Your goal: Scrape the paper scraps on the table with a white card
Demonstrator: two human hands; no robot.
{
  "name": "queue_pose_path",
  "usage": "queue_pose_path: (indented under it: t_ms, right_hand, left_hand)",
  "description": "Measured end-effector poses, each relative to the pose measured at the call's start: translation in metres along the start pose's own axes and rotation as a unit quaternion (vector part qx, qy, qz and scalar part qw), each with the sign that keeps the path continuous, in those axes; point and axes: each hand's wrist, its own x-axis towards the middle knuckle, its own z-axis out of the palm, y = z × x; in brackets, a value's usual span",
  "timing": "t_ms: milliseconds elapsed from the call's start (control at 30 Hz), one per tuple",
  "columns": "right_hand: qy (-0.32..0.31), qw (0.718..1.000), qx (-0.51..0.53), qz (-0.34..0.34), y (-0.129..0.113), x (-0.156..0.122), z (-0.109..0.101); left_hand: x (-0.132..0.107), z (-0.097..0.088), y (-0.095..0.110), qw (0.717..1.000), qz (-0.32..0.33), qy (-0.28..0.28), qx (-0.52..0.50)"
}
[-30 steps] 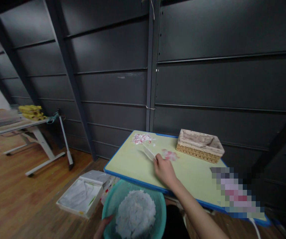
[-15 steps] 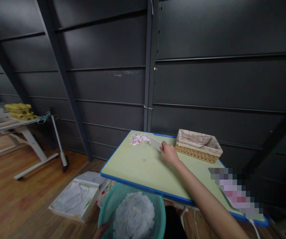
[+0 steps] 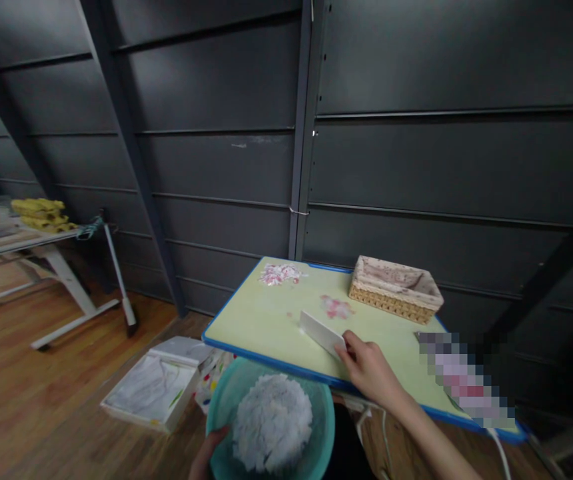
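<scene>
My right hand [image 3: 369,368] grips a flat white scraper card [image 3: 320,333], its edge resting on the pale green table [image 3: 261,320] near the front blue rim. A small pink-white heap of scraps [image 3: 335,307] lies just beyond the card; a larger heap [image 3: 280,273] sits at the table's far left corner. My left hand [image 3: 206,453] holds the rim of a teal basin [image 3: 224,407] full of white shredded pieces [image 3: 271,421], below the table's front edge. Only part of that hand shows.
A wicker basket [image 3: 394,291] with a cloth lining stands at the table's back right. White flat boxes [image 3: 151,392] lie on the wooden floor to the left. A second table [image 3: 31,233] with yellow items stands far left. A dark panelled wall rises behind.
My right hand has pulled the card back from the far left corner toward the front edge, and a small heap of scraps now lies mid-table. The basin has stayed under the edge.
</scene>
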Motion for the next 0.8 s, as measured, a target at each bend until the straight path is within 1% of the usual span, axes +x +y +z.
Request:
queue_pose_path:
  t_ms: [67,133,167,267,333,400,467,500,567,667,733,800]
  right_hand:
    - [-0.003,0.999,0.04,-0.009,-0.005,-0.019,-0.001]
    - [-0.011,0.997,0.069,-0.018,-0.01,-0.031,-0.004]
    - [-0.016,0.996,0.08,-0.022,-0.012,-0.035,-0.006]
    - [-0.029,0.993,0.106,-0.035,-0.015,-0.04,-0.011]
    - [-0.024,0.992,0.119,-0.032,-0.015,-0.04,-0.012]
    - [-0.005,0.992,0.121,-0.023,-0.014,-0.04,-0.012]
    - [0.017,0.994,0.106,-0.019,-0.012,-0.04,-0.009]
    - [0.02,0.995,0.096,-0.02,-0.012,-0.041,-0.007]
    - [0.008,0.996,0.085,-0.028,-0.012,-0.044,-0.003]
    - [-0.023,0.995,0.092,-0.037,-0.015,-0.05,0.0]
    - [-0.021,0.994,0.095,-0.038,-0.016,-0.054,0.001]
    - [-0.001,0.995,0.09,-0.043,-0.017,-0.055,-0.001]
  left_hand:
    - [-0.005,0.008,-0.004,0.999,-0.002,-0.028,-0.015]
    - [-0.008,0.013,-0.008,0.998,-0.003,-0.055,-0.019]
    - [-0.009,0.015,-0.009,0.997,0.01,-0.079,-0.021]
    - [-0.012,0.021,-0.011,0.992,0.029,-0.118,-0.032]
    - [-0.014,0.024,-0.01,0.991,0.028,-0.123,-0.044]
    - [-0.016,0.027,-0.009,0.992,0.023,-0.113,-0.047]
    - [-0.017,0.027,-0.009,0.993,0.022,-0.108,-0.04]
    - [-0.017,0.026,-0.009,0.993,0.032,-0.108,-0.034]
    - [-0.016,0.025,-0.009,0.992,0.055,-0.11,-0.02]
    - [-0.015,0.023,-0.009,0.992,0.065,-0.103,0.0]
    - [-0.016,0.023,-0.007,0.993,0.059,-0.101,0.0]
    - [-0.018,0.024,-0.005,0.993,0.053,-0.105,-0.022]
